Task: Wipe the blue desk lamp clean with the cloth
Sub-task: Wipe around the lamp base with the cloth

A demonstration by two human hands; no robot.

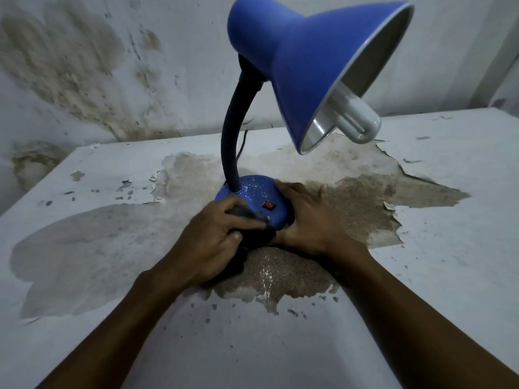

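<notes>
The blue desk lamp [309, 57] stands mid-table, its shade tilted to the right with a white bulb [356, 122] showing. A black flexible neck [233, 130] curves down into the round blue base [258, 192], which is speckled white and carries a red switch [268, 205]. My left hand [213, 237] is shut on a dark cloth [252, 237] and presses it against the front left of the base. My right hand [311, 217] is wrapped around the base's right side. Part of the cloth is hidden under my left hand.
The white table [449, 220] has peeling paint and large brown bare patches around the lamp. A stained wall [84, 66] rises right behind the table's far edge. A thin black cord [242, 147] runs from behind the neck toward the back.
</notes>
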